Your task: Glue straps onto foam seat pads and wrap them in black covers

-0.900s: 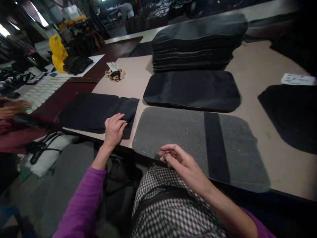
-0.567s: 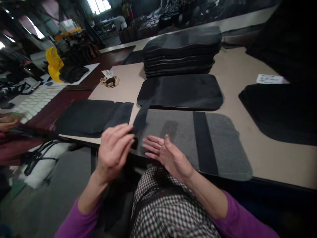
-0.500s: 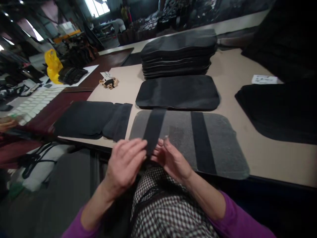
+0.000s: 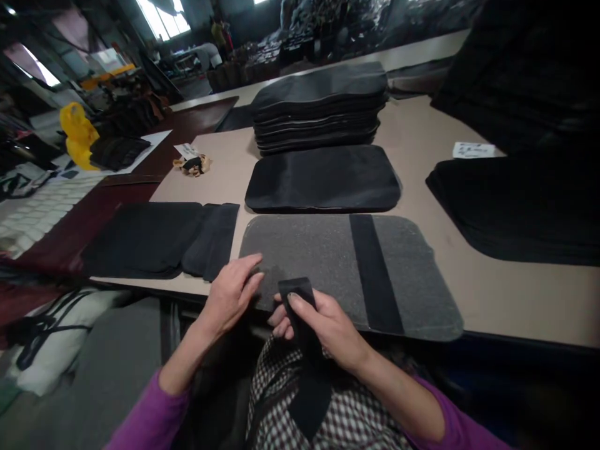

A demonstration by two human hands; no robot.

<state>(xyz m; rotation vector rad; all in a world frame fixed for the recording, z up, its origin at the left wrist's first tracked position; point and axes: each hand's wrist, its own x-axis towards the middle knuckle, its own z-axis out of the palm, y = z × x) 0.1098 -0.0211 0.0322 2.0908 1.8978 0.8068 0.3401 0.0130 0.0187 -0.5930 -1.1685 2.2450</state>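
Note:
A black strip (image 4: 307, 350) is pinched between the thumb and fingers of my right hand (image 4: 335, 328), its lower end hanging over the checked apron (image 4: 360, 419). My left hand (image 4: 233, 294) is open, fingers apart, over the near left corner of a grey rounded panel (image 4: 309, 250). Another black strip (image 4: 376, 275) lies flat across the right part of that panel. Just behind it rests a black rounded panel (image 4: 323, 178). To the left of my left hand lie stacked black pieces (image 4: 145, 237) and narrower black strips (image 4: 213, 240).
A tall stack of black panels (image 4: 319, 112) stands at the back. More black pieces (image 4: 520, 209) lie at the right, below a white label (image 4: 473, 150). Small tan scraps (image 4: 194, 164) sit at the back left. A yellow bag (image 4: 78, 134) is farther left.
The strip that lay across the left of the grey panel is now off it, held in my right hand nearer my body. My left hand has come away from it, to the left.

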